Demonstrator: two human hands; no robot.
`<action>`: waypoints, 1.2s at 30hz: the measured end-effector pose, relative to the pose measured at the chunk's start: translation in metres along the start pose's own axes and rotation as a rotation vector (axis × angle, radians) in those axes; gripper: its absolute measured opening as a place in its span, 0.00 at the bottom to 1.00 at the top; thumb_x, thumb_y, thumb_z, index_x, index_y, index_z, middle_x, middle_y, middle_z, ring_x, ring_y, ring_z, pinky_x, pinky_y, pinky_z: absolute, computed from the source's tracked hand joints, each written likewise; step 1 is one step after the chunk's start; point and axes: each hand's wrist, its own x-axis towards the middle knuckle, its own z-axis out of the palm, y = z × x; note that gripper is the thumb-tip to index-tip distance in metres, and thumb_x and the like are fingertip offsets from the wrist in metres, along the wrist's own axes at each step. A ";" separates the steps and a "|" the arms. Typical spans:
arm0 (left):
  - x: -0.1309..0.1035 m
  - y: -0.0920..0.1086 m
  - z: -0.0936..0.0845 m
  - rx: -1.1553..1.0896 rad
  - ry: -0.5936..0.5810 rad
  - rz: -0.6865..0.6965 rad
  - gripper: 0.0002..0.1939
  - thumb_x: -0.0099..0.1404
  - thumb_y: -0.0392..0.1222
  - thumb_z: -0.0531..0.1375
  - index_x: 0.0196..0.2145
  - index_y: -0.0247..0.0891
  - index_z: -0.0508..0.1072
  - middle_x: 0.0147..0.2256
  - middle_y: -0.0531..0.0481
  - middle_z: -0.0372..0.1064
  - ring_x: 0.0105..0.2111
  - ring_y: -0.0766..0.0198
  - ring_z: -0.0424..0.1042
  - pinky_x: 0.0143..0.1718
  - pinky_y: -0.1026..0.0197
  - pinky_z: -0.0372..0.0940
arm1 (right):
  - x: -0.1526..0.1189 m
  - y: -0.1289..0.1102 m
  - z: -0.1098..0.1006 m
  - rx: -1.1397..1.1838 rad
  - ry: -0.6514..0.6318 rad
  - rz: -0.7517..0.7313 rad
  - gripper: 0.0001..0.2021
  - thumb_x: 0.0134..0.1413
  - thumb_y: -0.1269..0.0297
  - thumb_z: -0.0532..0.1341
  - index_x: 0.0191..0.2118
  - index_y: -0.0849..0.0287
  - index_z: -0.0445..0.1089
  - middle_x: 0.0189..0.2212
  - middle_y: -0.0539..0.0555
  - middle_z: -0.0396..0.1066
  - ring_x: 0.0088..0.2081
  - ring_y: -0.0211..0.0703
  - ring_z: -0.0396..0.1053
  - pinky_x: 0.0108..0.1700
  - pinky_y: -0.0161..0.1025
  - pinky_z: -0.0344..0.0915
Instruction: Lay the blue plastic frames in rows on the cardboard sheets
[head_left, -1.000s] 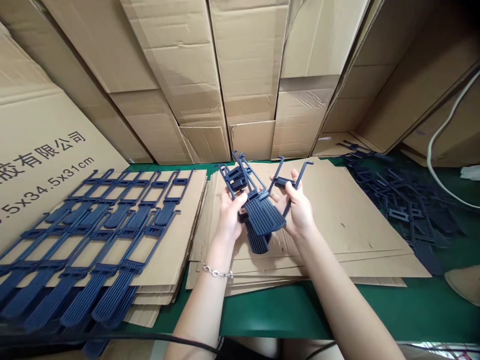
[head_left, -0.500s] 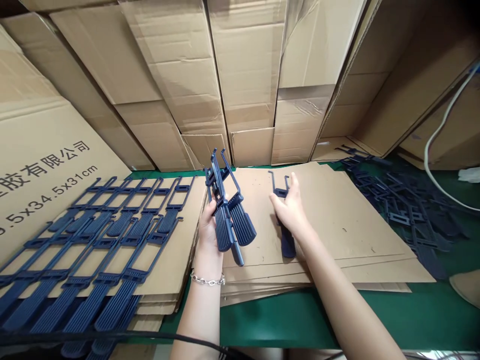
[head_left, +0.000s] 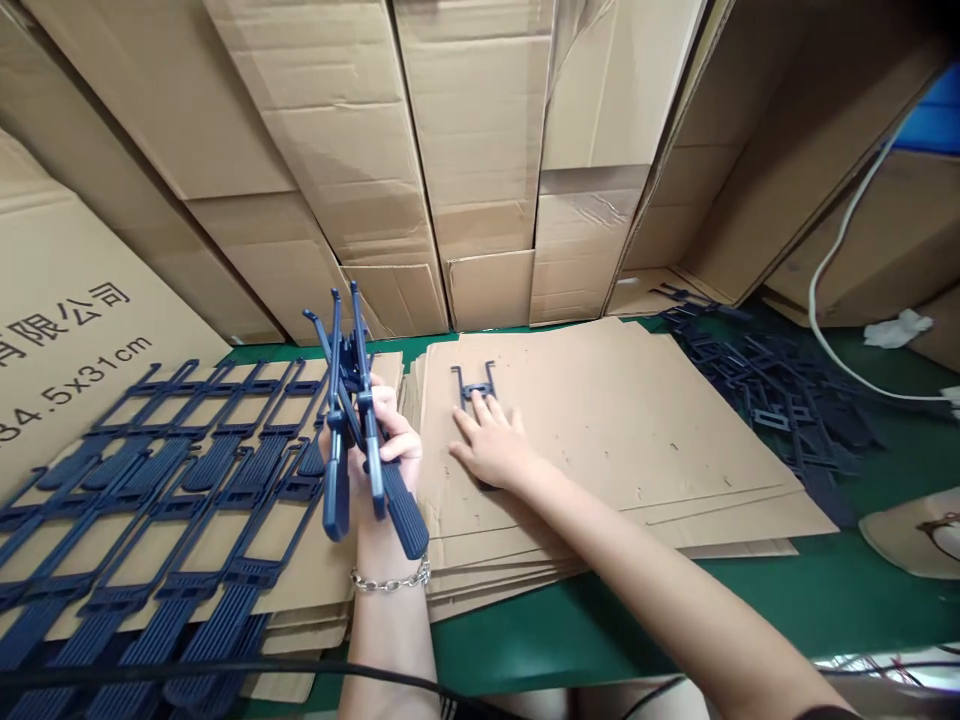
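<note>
Several dark blue plastic parts (head_left: pixel 335 480), with ribbed paddles and hooked arms, are held upright in a bunch by my left hand (head_left: pixel 394 430), its fingers wrapped round them above the left edge of the right cardboard stack. My right hand (head_left: pixel 495 440) lies spread over one blue part (head_left: pixel 475 388) on the top cardboard sheet (head_left: pixel 585 420); the hand hides its lower portion, while its two hooked prongs show beyond the fingertips.
Rows of blue parts (head_left: pixel 180 500) cover the left cardboard stack (head_left: pixel 300 600). A loose pile of them (head_left: pixel 787 400) lies right on the green table (head_left: pixel 525 650). Cardboard boxes (head_left: pixel 480 130) stand behind. A black cable (head_left: pixel 300 665) crosses the front; a white cable (head_left: pixel 817 290) hangs right.
My right hand has moved left and set its blue part flat on the cardboard near the left edge, fingers now spread. My left hand has shifted left and turned its bunch.
</note>
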 end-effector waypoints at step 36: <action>-0.012 -0.030 0.036 0.307 -0.036 -0.475 0.18 0.50 0.42 0.63 0.40 0.38 0.70 0.42 0.43 0.70 0.24 0.65 0.71 0.13 0.70 0.57 | -0.038 0.057 -0.068 0.559 0.429 0.449 0.16 0.58 0.55 0.45 0.45 0.55 0.62 0.28 0.55 0.68 0.28 0.46 0.68 0.30 0.42 0.64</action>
